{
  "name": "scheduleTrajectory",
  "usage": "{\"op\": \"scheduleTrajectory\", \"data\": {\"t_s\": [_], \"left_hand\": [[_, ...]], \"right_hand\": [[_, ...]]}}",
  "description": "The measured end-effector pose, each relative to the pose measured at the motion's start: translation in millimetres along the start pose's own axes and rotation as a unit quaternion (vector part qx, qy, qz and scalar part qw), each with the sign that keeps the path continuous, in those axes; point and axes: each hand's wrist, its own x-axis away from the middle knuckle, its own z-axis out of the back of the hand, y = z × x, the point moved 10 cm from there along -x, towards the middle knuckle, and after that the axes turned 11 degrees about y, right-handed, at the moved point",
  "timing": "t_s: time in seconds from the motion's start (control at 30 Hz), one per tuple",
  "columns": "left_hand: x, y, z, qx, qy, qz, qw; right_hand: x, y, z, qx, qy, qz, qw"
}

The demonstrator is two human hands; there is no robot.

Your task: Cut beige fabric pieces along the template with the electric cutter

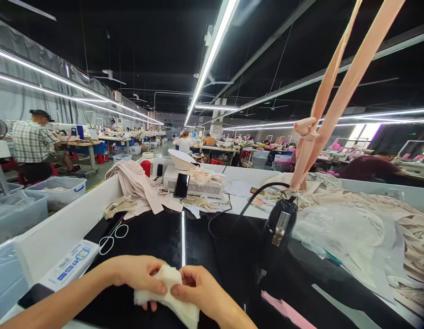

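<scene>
Both my hands meet at the near edge of a black worktop (219, 256), each pinching a small piece of cream fabric (171, 297). My left hand (140, 276) grips it from the left with thumb and fingers closed on its top edge. On its right side, my right hand (198, 290) pinches it between thumb and forefinger. The fabric hangs down and to the right below my fingers.
White scissors (112, 235) and a blue-and-white box (70, 265) lie left of my hands. A black iron-like tool (278, 221) stands right, under hanging pink straps (330, 100). Piles of beige garments (140, 185), a phone (182, 185) and plastic-wrapped cloth (352, 228) lie beyond. People work at far tables.
</scene>
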Motion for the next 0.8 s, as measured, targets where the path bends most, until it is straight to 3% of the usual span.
{"op": "scheduleTrajectory", "data": {"t_s": [0.1,0.23,0.6,0.7,0.8], "left_hand": [[6,15,30,-0.067,0.105,-0.062,0.990],[10,19,47,-0.121,0.185,-0.099,0.970],[14,7,45,-0.185,0.301,-0.094,0.931],[14,3,43,-0.171,0.315,-0.108,0.927],[15,-1,45,-0.145,0.337,-0.125,0.922]], "right_hand": [[-8,1,4,0.001,0.007,-0.020,1.000],[-22,0,5,0.031,0.007,-0.036,0.999],[-40,-3,14,0.160,0.033,-0.002,0.987],[-48,-12,31,0.177,0.068,0.028,0.981],[-70,-23,62,0.215,0.153,0.060,0.963]]}}
